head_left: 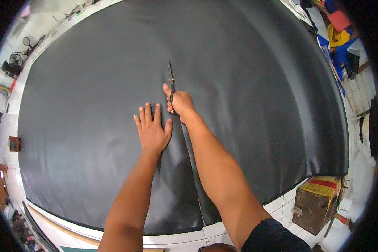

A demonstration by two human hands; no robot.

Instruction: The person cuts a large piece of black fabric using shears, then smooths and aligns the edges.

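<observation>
A large sheet of black leather-like material (92, 92) covers most of the view. My right hand (181, 103) grips a pair of scissors (171, 77) by the handles, thumb on top, with the blades pointing away from me. From beneath that hand a cut line (193, 168) runs back to the sheet's near edge, its two sides slightly parted. My left hand (152, 133) lies flat on the sheet just left of the cut, fingers spread, holding nothing. Whether material sits between the blades is too small to tell.
Pale floor tiles (277, 205) show around the sheet. A worn box with a yellow top (315, 206) stands at the near right. A long wooden strip (63, 227) lies at the near left, and a small brown block (14, 144) sits by the left edge. Clutter lines both sides.
</observation>
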